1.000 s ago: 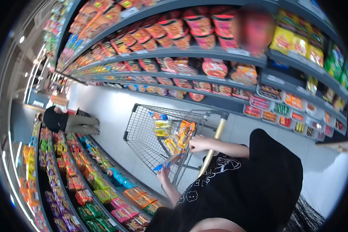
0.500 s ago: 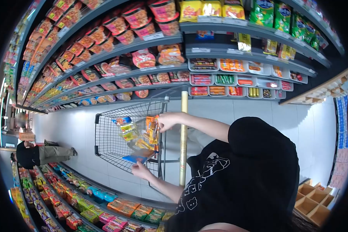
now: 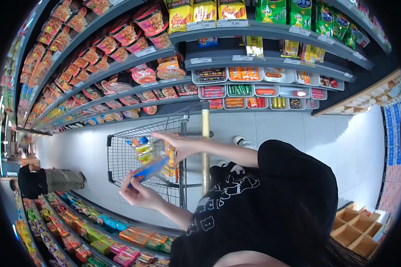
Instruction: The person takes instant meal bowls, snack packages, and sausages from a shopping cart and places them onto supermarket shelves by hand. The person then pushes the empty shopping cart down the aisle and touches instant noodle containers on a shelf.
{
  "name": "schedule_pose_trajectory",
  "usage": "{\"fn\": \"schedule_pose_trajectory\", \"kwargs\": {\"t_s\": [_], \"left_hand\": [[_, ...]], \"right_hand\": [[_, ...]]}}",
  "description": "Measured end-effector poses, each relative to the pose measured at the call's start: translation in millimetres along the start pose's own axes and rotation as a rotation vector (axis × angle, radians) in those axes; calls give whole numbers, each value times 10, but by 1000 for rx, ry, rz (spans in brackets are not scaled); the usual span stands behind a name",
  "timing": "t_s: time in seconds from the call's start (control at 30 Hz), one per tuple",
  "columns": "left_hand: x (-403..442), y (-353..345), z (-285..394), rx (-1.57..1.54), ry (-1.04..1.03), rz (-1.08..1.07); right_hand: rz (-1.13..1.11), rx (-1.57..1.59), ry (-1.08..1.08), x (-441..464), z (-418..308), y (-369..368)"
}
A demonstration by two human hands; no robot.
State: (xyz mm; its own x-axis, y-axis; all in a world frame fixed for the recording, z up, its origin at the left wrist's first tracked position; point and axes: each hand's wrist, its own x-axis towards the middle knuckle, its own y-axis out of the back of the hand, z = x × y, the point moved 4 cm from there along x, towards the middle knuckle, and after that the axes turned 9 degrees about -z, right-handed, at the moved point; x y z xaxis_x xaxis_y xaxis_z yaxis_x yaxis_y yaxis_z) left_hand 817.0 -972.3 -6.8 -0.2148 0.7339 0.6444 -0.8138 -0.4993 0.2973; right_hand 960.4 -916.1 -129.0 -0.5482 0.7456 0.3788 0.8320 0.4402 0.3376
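My left hand [image 3: 140, 193] is closed on the lower end of a blue packet [image 3: 152, 169], which is tilted and blurred by motion above the shopping cart [image 3: 120, 171]. Its kind is not readable. Close to the packet's upper end is my right hand [image 3: 179, 144], fingers stretched and thumb apart, with nothing seen in it. Inside the cart lie yellow packets [image 3: 145, 153], a blue packet [image 3: 138, 141] and orange packets [image 3: 169, 151], partly hidden under my right hand and the held packet. The cart's handle [image 3: 205, 147] runs close to my body, below my right forearm.
Shelves of instant noodle bowls [image 3: 151, 24] and trays of wrapped sausages [image 3: 244, 73] line one side. Opposite stands a shelf of snack packs [image 3: 136, 236]. Another person [image 3: 35, 182] stands further along the aisle. A wooden divided rack [image 3: 356, 227] is at the right.
My left hand has moved the blue packet further over the cart, away from the handle. My right hand has come off the orange packets and spread open. The view has shifted slightly.
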Motion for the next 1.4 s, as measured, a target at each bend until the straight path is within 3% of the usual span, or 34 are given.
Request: {"fn": "schedule_pose_trajectory", "kwargs": {"t_s": [0.07,0.17,0.2,0.23,0.3,0.37,0.4,0.47,0.5,0.57,0.63,0.77,0.83,0.87,0.93,0.97,1.03,1.07,1.13,1.17,1.23,1.3,1.37,1.4], "left_hand": [[13,-229,287,-212,-121,4],[-79,-575,413,-384,-1,21],[-104,-685,461,-375,9,38],[-127,-834,551,-406,-57,-18],[-173,-1086,767,-521,-139,-102],[-216,-1275,884,-608,-154,-127],[-320,-1302,792,-592,-146,-110],[-628,-1523,417,-355,233,-422],[-682,-1617,429,-234,241,-622],[-1080,-1857,142,-42,242,-852],[-1398,-1955,140,65,116,-995],[-1941,-2011,172,146,218,-1067],[-2092,-2053,176,-24,528,-1150],[-2068,-2050,226,-1,456,-1087],[-2099,-2057,265,-10,438,-1046],[-2134,-2059,288,-14,409,-1010],[-2191,-2066,278,-63,513,-1000],[-2218,-2080,313,-61,534,-997],[-2302,-2101,321,-43,503,-947],[-2281,-2078,364,-47,602,-991],[-2316,-2050,369,-56,545,-957],[-2425,-2026,335,-68,496,-928],[-2455,-2029,311,-78,464,-916],[-2480,-2009,309,-68,499,-884]], "right_hand": [[-17,153,66,-79,-456,115],[-86,214,-14,-314,-636,271],[50,224,-71,-436,-738,405],[29,229,-73,-545,-763,506],[213,693,-170,-726,-655,797],[390,-202,225,-818,-778,1257],[422,-377,237,-872,-712,1439],[446,-721,238,-970,-499,1815],[437,-889,227,-1003,-364,2002],[312,-1047,85,-1016,-20,2340],[181,-1105,69,-990,419,2657],[117,-1263,38,-929,897,3168],[262,-991,-38,-947,1172,3396],[237,-986,-25,-929,1346,3448],[392,-638,-568,-953,1820,3654],[350,-642,-552,-921,1791,3616],[716,-214,-457,-1005,1723,3649],[665,-215,-454,-1011,2025,3711],[1021,117,-204,-1160,2886,3926],[978,114,-219,-1171,2706,3883],[835,-424,-333,-1164,2045,3752],[638,-631,-602,-1228,2844,4033],[688,-643,-572,-1190,2450,3947],[712,-588,-621,-1196,2584,3965]]}}
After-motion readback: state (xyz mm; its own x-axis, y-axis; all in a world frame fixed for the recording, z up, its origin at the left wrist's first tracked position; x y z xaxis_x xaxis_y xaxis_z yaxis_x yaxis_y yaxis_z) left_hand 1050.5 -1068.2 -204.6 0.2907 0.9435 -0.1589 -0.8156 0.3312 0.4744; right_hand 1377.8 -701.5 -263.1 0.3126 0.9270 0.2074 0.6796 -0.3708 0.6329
